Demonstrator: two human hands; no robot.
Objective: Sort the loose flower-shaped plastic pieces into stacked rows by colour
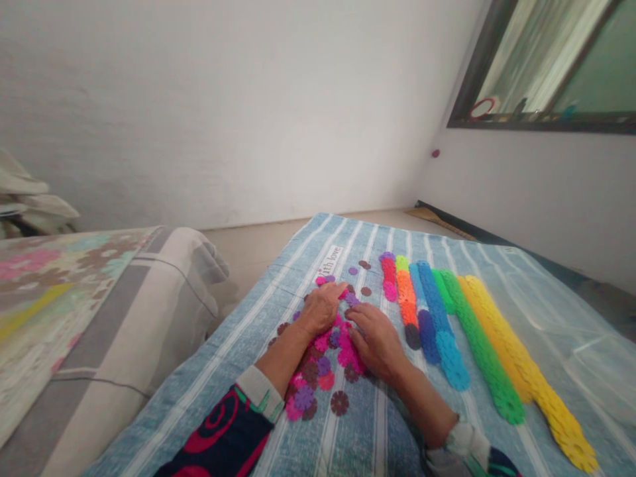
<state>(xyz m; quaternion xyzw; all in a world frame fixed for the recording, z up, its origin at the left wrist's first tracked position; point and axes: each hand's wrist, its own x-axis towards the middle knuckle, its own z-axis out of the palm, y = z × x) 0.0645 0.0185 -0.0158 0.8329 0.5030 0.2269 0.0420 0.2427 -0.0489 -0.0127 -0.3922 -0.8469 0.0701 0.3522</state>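
A loose pile of flower-shaped plastic discs in pink, purple and brown [322,366] lies on the blue striped cloth. My left hand [320,310] rests over the upper part of the pile, fingers stretched out toward the right, with discs partly hidden under it. At the pile's right side, my right hand [378,336] has its fingers apart, touching or just above pink discs. A purple disc [352,299] lies between the fingertips of both hands. I see no disc gripped in either hand.
Right of my hands, overlapping discs form rows: red and pink [389,275], orange [406,298], blue [437,311], green [479,351] and yellow [527,364]. A clear plastic sheet or bag [571,324] lies at far right. A covered bed or seat [163,291] stands left.
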